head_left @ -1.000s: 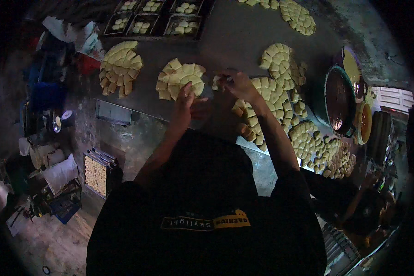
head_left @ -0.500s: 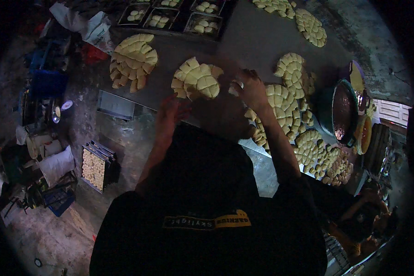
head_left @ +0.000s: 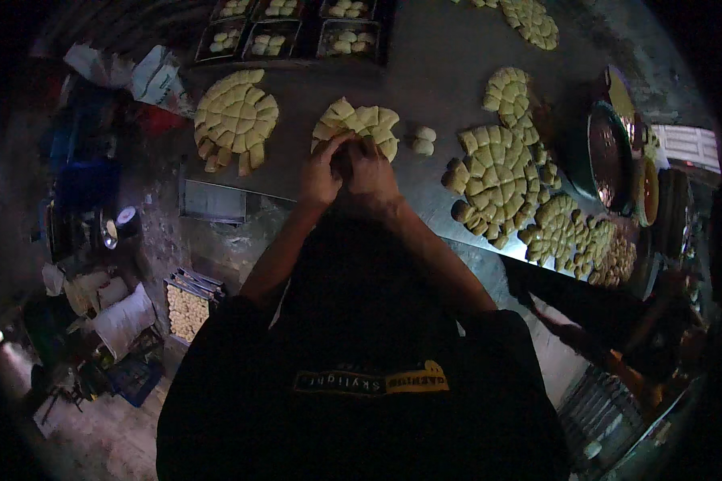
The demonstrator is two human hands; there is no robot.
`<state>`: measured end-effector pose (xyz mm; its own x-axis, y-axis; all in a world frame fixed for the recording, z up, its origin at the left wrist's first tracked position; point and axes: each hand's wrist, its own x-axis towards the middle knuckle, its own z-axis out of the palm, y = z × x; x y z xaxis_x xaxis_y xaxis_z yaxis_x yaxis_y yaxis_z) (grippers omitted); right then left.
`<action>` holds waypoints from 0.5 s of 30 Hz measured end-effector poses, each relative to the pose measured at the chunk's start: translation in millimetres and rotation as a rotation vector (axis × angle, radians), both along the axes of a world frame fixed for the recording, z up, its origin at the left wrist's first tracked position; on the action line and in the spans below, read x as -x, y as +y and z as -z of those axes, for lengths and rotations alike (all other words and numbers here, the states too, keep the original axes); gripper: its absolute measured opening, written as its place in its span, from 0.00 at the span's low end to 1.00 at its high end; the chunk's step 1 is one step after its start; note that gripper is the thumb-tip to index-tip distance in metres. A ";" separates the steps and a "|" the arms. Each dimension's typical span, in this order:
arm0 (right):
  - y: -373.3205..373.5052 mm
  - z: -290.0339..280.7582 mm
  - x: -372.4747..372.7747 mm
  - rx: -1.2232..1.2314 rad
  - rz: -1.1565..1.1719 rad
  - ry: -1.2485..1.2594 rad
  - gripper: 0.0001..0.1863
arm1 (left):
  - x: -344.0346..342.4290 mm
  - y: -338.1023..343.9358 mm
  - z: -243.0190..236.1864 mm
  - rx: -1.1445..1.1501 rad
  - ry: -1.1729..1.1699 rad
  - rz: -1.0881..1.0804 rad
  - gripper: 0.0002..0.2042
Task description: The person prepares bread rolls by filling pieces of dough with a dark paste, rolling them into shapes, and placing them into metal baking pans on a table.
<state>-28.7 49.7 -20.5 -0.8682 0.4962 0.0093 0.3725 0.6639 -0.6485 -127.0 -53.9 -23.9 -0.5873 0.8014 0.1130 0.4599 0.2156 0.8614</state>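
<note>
A scored dough round [head_left: 369, 122] lies on the dark work table straight ahead, cut into wedge-like pieces. My left hand [head_left: 321, 175] and my right hand [head_left: 371, 172] meet at its near edge, fingers curled inward and close together. Whatever they hold is hidden behind the fingers and in shadow. Just right of that round sits a small cluster of smooth dough balls [head_left: 424, 141], touching one another and apart from my hands. To the left rests another cut dough round [head_left: 237, 115], with a few pieces sticking out on its near side.
Black baking tins [head_left: 271, 40] holding dough balls stand at the far left. Large cut dough rounds [head_left: 497, 180] crowd the right side, beside a deep round basin [head_left: 606, 156]. A metal tray [head_left: 214, 200] sits at the table's near left edge. A co-worker [head_left: 658, 337] is at lower right.
My right hand has left the spot right of the middle round, where dough balls now lie. Both hands have come together at that round's near edge. The whole view has shifted slightly.
</note>
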 end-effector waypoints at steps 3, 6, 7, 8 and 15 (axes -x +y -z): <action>19.0 -34.5 -9.2 0.261 -0.069 -0.174 0.25 | 5.6 0.3 17.4 0.072 0.160 0.078 0.32; 22.9 -64.9 -45.5 0.575 -0.062 -0.269 0.19 | 7.4 1.3 14.3 0.002 0.219 0.196 0.27; 17.9 -72.6 -60.9 0.671 -0.050 -0.260 0.17 | 6.2 2.0 13.2 -0.058 0.135 0.196 0.24; 16.4 -81.2 -75.9 0.758 -0.004 -0.101 0.16 | 3.7 5.4 11.3 -0.126 0.043 0.188 0.21; 23.0 -133.6 -101.4 0.212 0.345 0.282 0.15 | -59.9 34.4 -102.9 -0.205 -1.251 0.060 0.12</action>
<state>72.7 72.7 113.1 -0.6308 0.7709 0.0879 0.3380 0.3750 -0.8632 -67.0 -19.5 79.0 -0.3456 0.8639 -0.3663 -0.6847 0.0348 0.7280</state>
